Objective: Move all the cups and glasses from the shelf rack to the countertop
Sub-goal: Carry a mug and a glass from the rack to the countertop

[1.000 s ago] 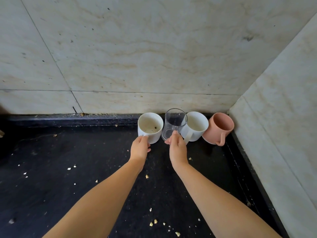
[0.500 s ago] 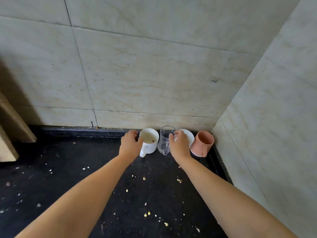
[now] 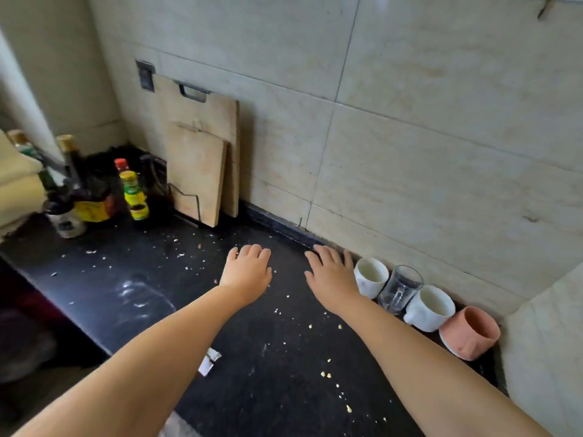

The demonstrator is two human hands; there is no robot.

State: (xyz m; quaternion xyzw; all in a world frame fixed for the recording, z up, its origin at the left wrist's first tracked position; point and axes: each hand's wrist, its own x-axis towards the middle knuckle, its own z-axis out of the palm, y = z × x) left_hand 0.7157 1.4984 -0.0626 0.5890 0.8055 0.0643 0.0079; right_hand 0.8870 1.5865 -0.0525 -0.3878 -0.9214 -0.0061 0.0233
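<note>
Nothing is held: both the left hand (image 3: 247,277) and right hand (image 3: 331,279) are spread flat; the cups (image 3: 370,277) are lined up at three o'clock, nearest the right hand

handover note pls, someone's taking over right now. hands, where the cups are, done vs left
Left hand: open, holds nothing, over the black countertop.
Right hand: open, holds nothing, just left of the cup row.
On the countertop along the back wall, left to right: white mug, clear glass, second white mug, pink cup in the corner. All upright as far as the view shows.
Done: four vessels placed.
Left: the shelf rack is not in view, so check it for remaining cups or glasses.
Also there: cutting boards against the wall, bottles far left, crumbs on the counter.
</note>
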